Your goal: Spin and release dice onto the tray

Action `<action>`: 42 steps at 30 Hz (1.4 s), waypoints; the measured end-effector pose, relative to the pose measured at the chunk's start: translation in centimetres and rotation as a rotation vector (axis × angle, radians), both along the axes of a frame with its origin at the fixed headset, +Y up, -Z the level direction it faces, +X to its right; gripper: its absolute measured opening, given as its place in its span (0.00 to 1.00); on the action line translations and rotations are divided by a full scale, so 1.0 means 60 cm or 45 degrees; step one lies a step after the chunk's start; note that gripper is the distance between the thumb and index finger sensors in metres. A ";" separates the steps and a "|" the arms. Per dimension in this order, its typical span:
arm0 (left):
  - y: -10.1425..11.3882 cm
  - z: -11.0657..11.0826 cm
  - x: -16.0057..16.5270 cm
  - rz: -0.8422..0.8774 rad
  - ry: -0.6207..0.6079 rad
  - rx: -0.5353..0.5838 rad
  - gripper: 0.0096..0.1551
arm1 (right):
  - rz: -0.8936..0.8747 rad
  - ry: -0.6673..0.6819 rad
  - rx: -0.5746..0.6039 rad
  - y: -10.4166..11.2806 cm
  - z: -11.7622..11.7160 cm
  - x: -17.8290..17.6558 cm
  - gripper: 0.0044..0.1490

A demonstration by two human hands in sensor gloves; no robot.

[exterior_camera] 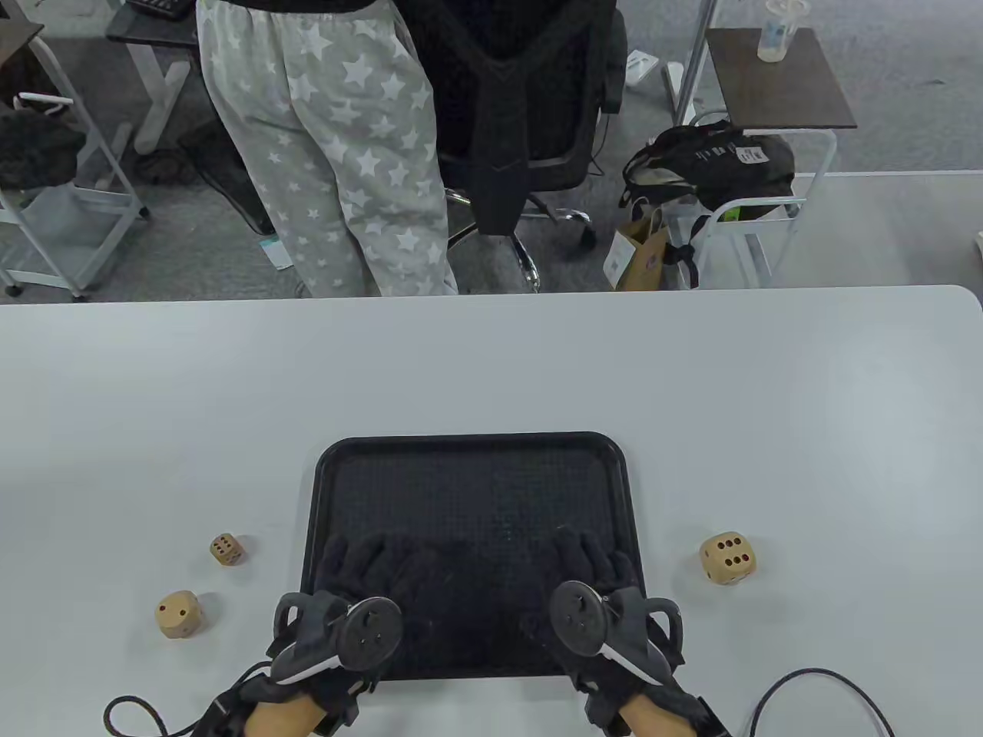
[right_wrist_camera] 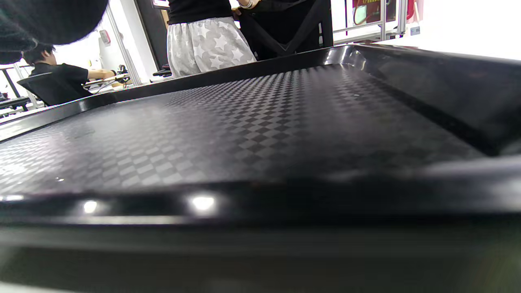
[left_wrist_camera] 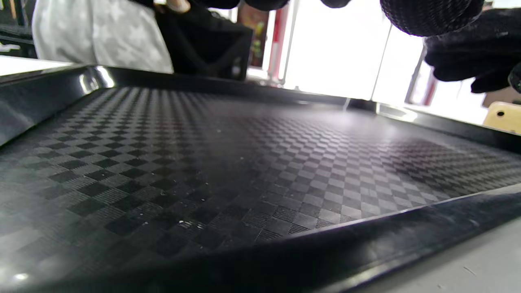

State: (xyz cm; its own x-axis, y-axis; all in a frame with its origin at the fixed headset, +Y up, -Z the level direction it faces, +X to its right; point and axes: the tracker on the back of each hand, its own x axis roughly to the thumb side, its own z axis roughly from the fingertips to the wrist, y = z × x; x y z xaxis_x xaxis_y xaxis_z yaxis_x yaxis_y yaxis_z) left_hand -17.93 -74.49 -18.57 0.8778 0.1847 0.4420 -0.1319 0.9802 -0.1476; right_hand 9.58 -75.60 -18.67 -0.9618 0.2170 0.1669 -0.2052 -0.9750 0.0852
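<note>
A black tray (exterior_camera: 472, 461) with a checkered floor lies near the table's front edge. Both gloved hands lie over its near part, and I see nothing in either. My left hand (exterior_camera: 362, 559) has relaxed fingers reaching forward on the left side, and its fingertips (left_wrist_camera: 431, 14) hang above the tray floor (left_wrist_camera: 228, 154). My right hand (exterior_camera: 590, 554) lies the same way on the right side, its fingers (right_wrist_camera: 44, 20) at the view's top left. Three wooden dice sit on the table outside the tray: a small die (exterior_camera: 227, 549) and a medium die (exterior_camera: 180, 613) to the left, a large die (exterior_camera: 727, 558) (left_wrist_camera: 502, 116) to the right.
The white table (exterior_camera: 491, 361) stretches wide beyond the tray. Past its far edge stand a person in star-patterned trousers (exterior_camera: 345, 146) and a black office chair (exterior_camera: 522, 115). Cables (exterior_camera: 829, 691) trail from both wrists at the near edge.
</note>
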 end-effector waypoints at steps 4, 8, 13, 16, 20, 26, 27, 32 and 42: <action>0.000 0.001 0.002 -0.005 -0.001 0.008 0.45 | -0.023 -0.012 0.009 0.002 -0.001 0.003 0.56; 0.001 0.002 0.002 -0.007 0.001 0.005 0.45 | -0.017 -0.021 0.014 0.002 0.000 0.005 0.56; 0.000 0.002 0.000 -0.010 0.004 0.011 0.45 | -0.034 -0.049 0.045 0.010 0.001 0.013 0.57; -0.002 0.002 0.001 -0.018 0.003 0.005 0.46 | -0.056 -0.068 0.066 0.018 0.003 0.024 0.57; -0.001 0.003 0.000 -0.028 0.005 0.004 0.45 | -0.112 -0.130 0.103 0.032 0.004 0.048 0.58; 0.001 0.002 -0.009 -0.019 0.027 0.003 0.46 | -0.151 -0.319 0.188 0.053 0.008 0.098 0.59; 0.001 0.001 -0.011 -0.017 0.032 -0.002 0.46 | -0.165 -0.363 0.194 0.055 0.007 0.110 0.59; 0.000 0.000 -0.016 -0.023 0.043 -0.014 0.45 | -0.194 -0.585 0.175 0.054 0.004 0.174 0.59; 0.001 0.002 -0.022 -0.017 0.049 -0.018 0.46 | -0.382 -0.967 -0.033 0.010 -0.009 0.288 0.57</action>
State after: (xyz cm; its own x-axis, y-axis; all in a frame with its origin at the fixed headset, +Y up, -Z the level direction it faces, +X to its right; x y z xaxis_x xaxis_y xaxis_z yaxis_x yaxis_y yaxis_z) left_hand -19.25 -74.43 -18.48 0.8965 0.1789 0.4053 -0.1248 0.9798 -0.1564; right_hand 26.83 -75.00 -19.23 -0.7110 0.4781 -0.5156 -0.4681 -0.8690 -0.1604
